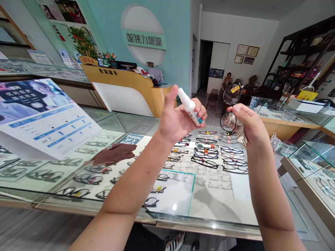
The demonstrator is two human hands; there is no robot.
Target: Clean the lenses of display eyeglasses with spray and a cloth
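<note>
My left hand (174,120) is wrapped round a small white spray bottle (190,108), its nozzle pointing up and to the left, with the thumb raised beside it. In my right hand (250,123) a pair of round, thin dark-framed glasses (228,122) is pinched, held upright on one side above the counter. A yellow sticker (235,89) shows at the upper lens. A pale crumpled cloth (241,132) is also tucked in the right hand, partly hidden by the fingers. The bottle and the glasses are apart.
Below my hands stretches a glass display counter (209,214) with rows of glasses (205,162). A brown cloth (115,154) and a folded price card (49,118) lie to the left. Further off stand a yellow reception desk (125,83) and a seated person (227,79).
</note>
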